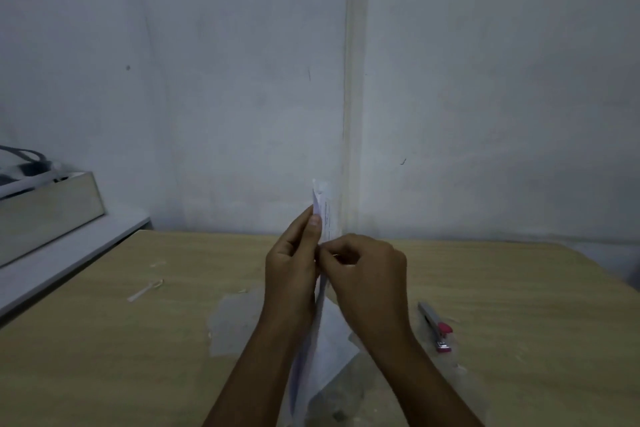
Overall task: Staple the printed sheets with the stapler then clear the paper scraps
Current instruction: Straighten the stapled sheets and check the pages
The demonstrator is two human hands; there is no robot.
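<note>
I hold the printed sheets (323,211) upright and edge-on above the wooden table (104,340), their top corner sticking up past my fingers. My left hand (292,274) grips the sheets flat from the left. My right hand (367,274) pinches their edge from the right, fingers curled. The lower part of the sheets (304,367) hangs down between my forearms. A grey stapler with a pink end (435,326) lies on the table to the right of my right wrist, untouched. A thin white paper scrap (145,289) lies on the table at the left.
A pale worn patch (235,322) marks the tabletop under my hands. At the far left a white shelf (69,253) carries a box (48,211) with cables on top. A white wall with a vertical conduit (355,80) rises right behind the table.
</note>
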